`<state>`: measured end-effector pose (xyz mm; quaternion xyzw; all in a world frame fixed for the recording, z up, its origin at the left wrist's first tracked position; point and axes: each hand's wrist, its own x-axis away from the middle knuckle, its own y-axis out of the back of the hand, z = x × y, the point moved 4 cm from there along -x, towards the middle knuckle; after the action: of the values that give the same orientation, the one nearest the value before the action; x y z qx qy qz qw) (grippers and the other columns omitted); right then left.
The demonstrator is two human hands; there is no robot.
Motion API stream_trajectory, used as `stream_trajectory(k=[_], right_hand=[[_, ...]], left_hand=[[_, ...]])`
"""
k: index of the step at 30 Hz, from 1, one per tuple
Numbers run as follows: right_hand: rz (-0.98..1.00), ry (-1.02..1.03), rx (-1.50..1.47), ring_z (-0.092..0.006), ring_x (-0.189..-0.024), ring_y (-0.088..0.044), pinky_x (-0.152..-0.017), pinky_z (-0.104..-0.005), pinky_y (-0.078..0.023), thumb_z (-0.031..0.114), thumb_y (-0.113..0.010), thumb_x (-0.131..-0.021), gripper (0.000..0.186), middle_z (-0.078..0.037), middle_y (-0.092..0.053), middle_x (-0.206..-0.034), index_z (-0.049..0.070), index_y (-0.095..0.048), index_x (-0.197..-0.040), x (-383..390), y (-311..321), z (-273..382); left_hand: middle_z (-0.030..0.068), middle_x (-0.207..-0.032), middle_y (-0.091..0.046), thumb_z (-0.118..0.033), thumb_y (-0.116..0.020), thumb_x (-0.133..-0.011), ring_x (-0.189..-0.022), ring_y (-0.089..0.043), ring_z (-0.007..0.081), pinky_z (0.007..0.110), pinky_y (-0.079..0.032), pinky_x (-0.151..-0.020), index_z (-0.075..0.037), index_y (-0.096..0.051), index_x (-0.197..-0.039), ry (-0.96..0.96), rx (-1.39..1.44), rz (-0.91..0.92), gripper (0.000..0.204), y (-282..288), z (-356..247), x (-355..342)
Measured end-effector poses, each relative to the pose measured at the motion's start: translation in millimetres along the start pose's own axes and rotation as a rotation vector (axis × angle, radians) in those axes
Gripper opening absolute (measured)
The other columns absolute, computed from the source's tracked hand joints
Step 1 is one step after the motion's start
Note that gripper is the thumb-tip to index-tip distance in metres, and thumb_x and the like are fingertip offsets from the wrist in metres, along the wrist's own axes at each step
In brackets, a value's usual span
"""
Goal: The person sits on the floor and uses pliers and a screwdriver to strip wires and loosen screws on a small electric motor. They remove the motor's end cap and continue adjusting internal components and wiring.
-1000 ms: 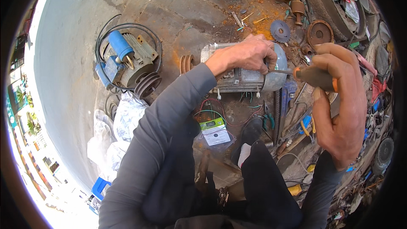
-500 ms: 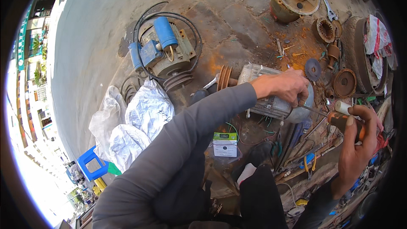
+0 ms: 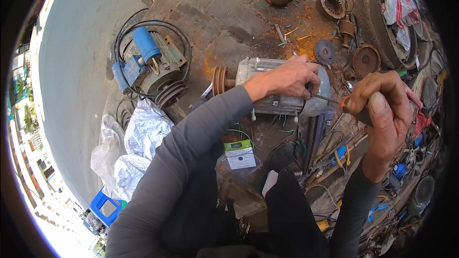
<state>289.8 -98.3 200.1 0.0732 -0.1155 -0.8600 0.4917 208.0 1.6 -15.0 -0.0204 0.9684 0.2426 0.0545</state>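
Note:
A grey finned electric motor [image 3: 252, 69] lies on its side in front of me, with a brown grooved pulley [image 3: 220, 80] at its left end. A rounded silver end cover [image 3: 314, 109] closes its right end. My left hand [image 3: 288, 79] rests over the motor beside this cover. Its fingers are bent together at the cover's edge, by the screwdriver tip; what they pinch is hidden. My right hand [image 3: 385, 119] is closed round the orange and dark handle of a screwdriver [image 3: 344, 104], its shaft pointing left to the cover's edge.
Another motor [image 3: 160, 83] with blue parts and a coiled black cable stands at the left. Silvery sheeting [image 3: 148, 126] lies below it. Rusty parts, a flanged disc [image 3: 367, 60] and a ring [image 3: 332, 5], sit at the far right. Tools and scraps crowd the right side.
The view has shifted, so the scene sits further left and higher. My right hand has changed its hold on the screwdriver handle, now wrapping over it. My left hand stays at the motor's end cover.

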Motion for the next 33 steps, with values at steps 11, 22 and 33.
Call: stream_trajectory(k=[11, 22, 33], right_hand=[[0.160, 0.309, 0.832, -0.0314, -0.104, -0.072, -0.086, -0.0376, -0.059, -0.008, -0.073, -0.080, 0.037, -0.019, -0.067, -0.119, 0.000, -0.069, -0.116, 28.9, 9.3, 48.2], [-0.034, 0.169, 0.527, -0.0230, -0.103, -0.065, -0.093, -0.0350, -0.054, -0.005, -0.062, -0.089, 0.026, -0.017, -0.065, -0.115, -0.001, -0.063, -0.114, 52.0, 31.8, 28.1], [-0.546, -0.121, -0.065, -0.0165, -0.104, -0.066, -0.087, -0.0270, -0.052, 0.006, -0.060, -0.098, 0.031, -0.016, -0.067, -0.123, -0.001, -0.062, -0.128, 91.2, 123.0, -61.5]], left_hand=[[0.0033, -0.112, -0.065, -0.019, -0.084, -0.076, -0.118, -0.052, 0.0299, 0.043, -0.041, -0.108, -0.015, -0.081, -0.100, 0.031, 0.008, -0.007, 0.024, 0.1, -0.1, 7.6], [0.0026, -0.106, -0.067, -0.019, -0.088, -0.077, -0.115, -0.054, 0.0281, 0.041, -0.043, -0.107, -0.015, -0.082, -0.095, 0.020, 0.020, -0.038, 0.019, -1.6, 0.7, 5.6], [0.0042, -0.098, -0.076, -0.008, -0.083, -0.092, -0.091, -0.068, 0.0140, 0.031, -0.055, -0.083, -0.002, -0.078, -0.104, 0.244, 0.268, -0.727, 0.015, 92.8, -7.9, 79.5]])
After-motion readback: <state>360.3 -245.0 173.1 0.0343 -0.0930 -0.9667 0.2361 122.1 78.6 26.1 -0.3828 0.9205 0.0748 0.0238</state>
